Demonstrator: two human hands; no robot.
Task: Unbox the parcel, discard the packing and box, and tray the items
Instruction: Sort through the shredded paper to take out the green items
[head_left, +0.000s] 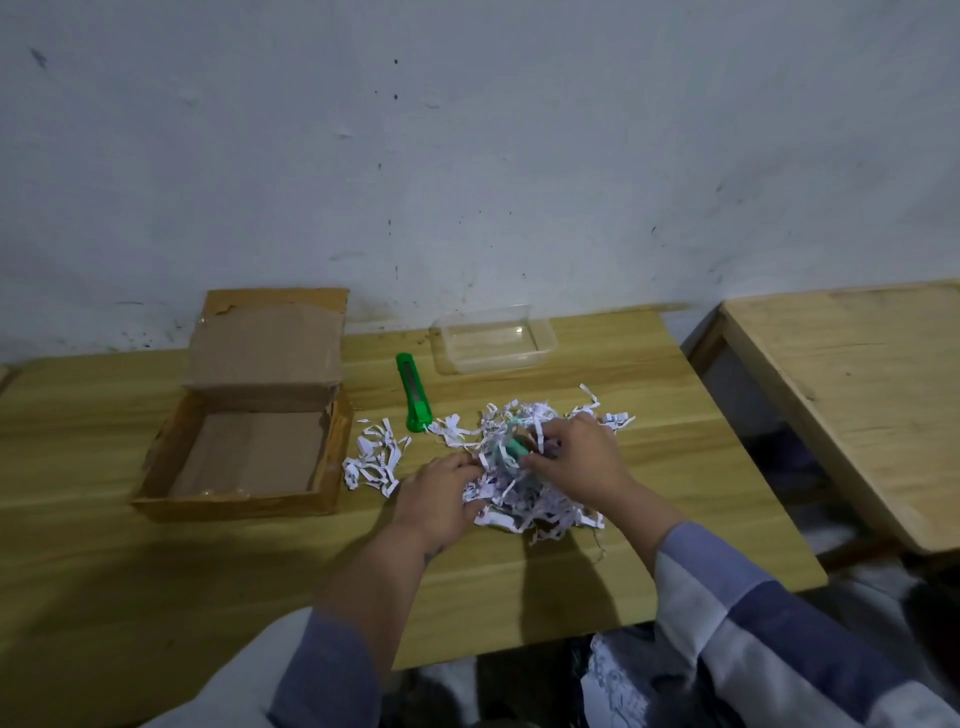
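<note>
Shredded paper (524, 483) lay under both my hands: left hand (441, 499) gripped strands, right hand (576, 460) pinched a green item (517, 447)

Place: a bare, plain workroom, as far as I can tell.
Wall (467, 130): beyond my hands, whitewashed, stained and scuffed.
Table (156, 571): under my hands, plain wood.
Second table (857, 389): right of my hands, same wood.

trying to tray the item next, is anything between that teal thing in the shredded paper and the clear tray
Only the packing itself: the teal item sits tangled in the shredded paper, pinched by the right hand. Beyond the pile, the table up to the clear tray looks bare. The green cutter lies left of that path.
</note>
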